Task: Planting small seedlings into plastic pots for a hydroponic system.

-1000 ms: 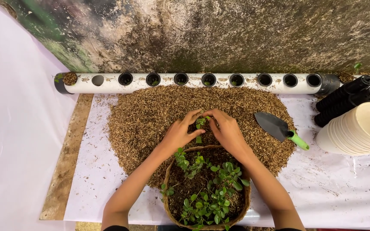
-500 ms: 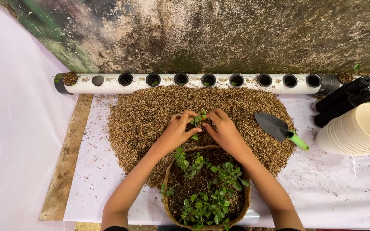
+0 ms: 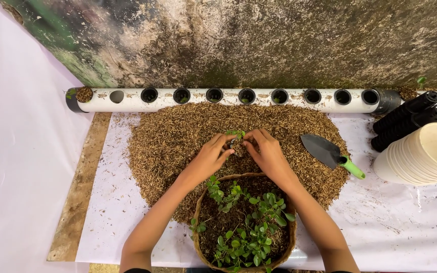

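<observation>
Head view: left hand (image 3: 209, 157) and right hand (image 3: 268, 154) pinch one seedling (image 3: 236, 135) between fingertips, above the husk pile (image 3: 178, 136), beyond the basket (image 3: 198, 222). Step looks like separating a seedling; next needs gentle root handling toward the pipe (image 3: 228, 103).

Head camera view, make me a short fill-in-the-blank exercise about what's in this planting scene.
1. Both hands, left hand and right hand, pinch a small green seedling above the heap of brown ____.
2. The grey-bladed garden trowel has a ____ handle.
3. The round woven basket of seedlings sits ____ the person's forearms.

Missing words: husks; green; between
</observation>
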